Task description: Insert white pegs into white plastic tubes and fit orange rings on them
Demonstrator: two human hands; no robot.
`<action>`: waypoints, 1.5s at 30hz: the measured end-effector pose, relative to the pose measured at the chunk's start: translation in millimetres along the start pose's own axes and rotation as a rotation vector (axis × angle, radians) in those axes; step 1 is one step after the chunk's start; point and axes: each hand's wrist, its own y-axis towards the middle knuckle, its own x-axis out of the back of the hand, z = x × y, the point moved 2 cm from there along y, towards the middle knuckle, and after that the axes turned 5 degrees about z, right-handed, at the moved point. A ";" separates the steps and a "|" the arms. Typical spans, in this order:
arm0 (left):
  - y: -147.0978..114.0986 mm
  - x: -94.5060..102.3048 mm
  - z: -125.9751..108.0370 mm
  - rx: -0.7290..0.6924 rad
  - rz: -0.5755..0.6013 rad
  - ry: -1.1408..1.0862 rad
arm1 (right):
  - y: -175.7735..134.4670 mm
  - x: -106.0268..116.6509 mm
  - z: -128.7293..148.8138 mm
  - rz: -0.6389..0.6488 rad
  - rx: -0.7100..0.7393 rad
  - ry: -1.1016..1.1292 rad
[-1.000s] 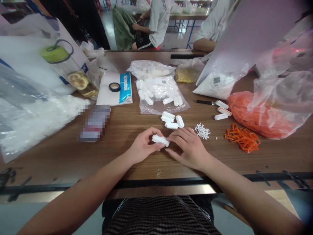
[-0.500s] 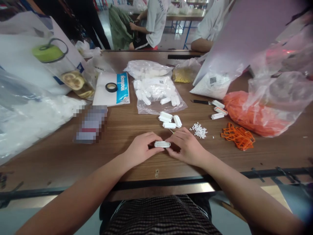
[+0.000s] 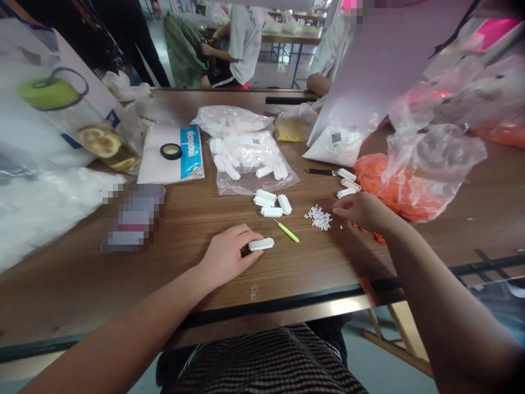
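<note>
A white multi-hole connector housing point(image 3: 261, 244) is pinched at its left end by my left hand point(image 3: 225, 253), its rows of small holes facing me. My right hand point(image 3: 363, 212) is above the orange plastic pieces point(image 3: 378, 236), partly covering them. Its fingertips point left, slightly apart, with nothing visible between them. Just left of those fingertips lies a pile of tiny white pegs point(image 3: 319, 218). A green-handled pick point(image 3: 289, 232) rests on the table between my hands. Beyond it are several loose white housings point(image 3: 271, 202).
More housings point(image 3: 346, 181) lie beside a black-handled tool point(image 3: 322, 172) and a bag of orange pieces point(image 3: 389, 183). At the back are bagged housings point(image 3: 248, 156) and a bag of yellow bits point(image 3: 293, 128). A notebook point(image 3: 191, 153), tape roll point(image 3: 171, 151) and bottle point(image 3: 98, 137) stand left.
My right hand has left the housing and moved right to the orange pieces, uncovering the green pick. My left hand still holds the housing, now slightly tilted. The view has shifted right.
</note>
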 end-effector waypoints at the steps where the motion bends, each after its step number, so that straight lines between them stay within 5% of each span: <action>1: 0.0 -0.2 0.0 0.000 0.002 0.004 | -0.8 -2.8 -4.9 0.048 0.014 -0.016; 4: 0.2 -0.6 0.0 0.003 0.012 0.003 | -5.2 -11.6 -5.4 0.129 0.040 -0.036; 14: -0.9 -2.7 -0.9 0.012 0.020 0.002 | -8.3 -5.0 8.8 0.084 0.335 -0.373; 25: -3.7 -7.3 -6.1 0.012 0.018 0.017 | -17.0 -19.2 -6.7 0.009 -0.082 -0.016; 36: -3.5 -7.4 -7.0 0.053 0.017 0.015 | -30.1 -23.3 27.6 -0.053 -0.152 -0.422; 45: -5.1 -3.3 -5.1 0.052 0.007 -0.085 | -22.3 -30.9 3.2 -0.087 -0.247 -0.175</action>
